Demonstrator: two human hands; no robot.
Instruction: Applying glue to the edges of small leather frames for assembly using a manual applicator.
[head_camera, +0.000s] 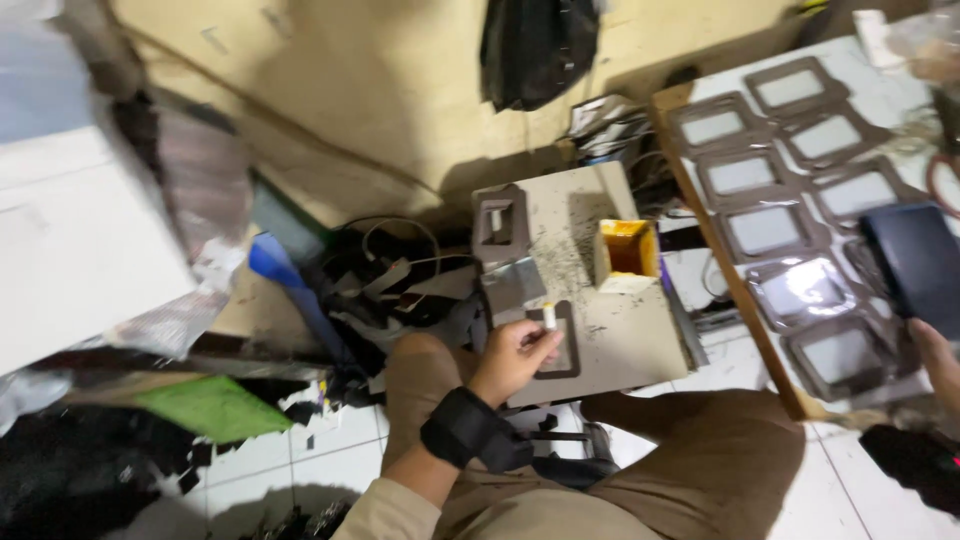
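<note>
Left hand (513, 357), black wrist strap, fingers pinched on small white stick (549, 317), held just over dark frame piece (566, 345) lying on low table (630, 330). Right hand (940, 362) at right picture edge, mostly cut off; cannot tell if open or closed; touches near end of dark flat pouch (915, 265). Farther on table: yellow open box (628, 252), another frame piece (499, 222). Right board (700, 215) carries rows of grey frames (765, 230). Black scraps (400, 275) heaped on floor beyond knee.
</note>
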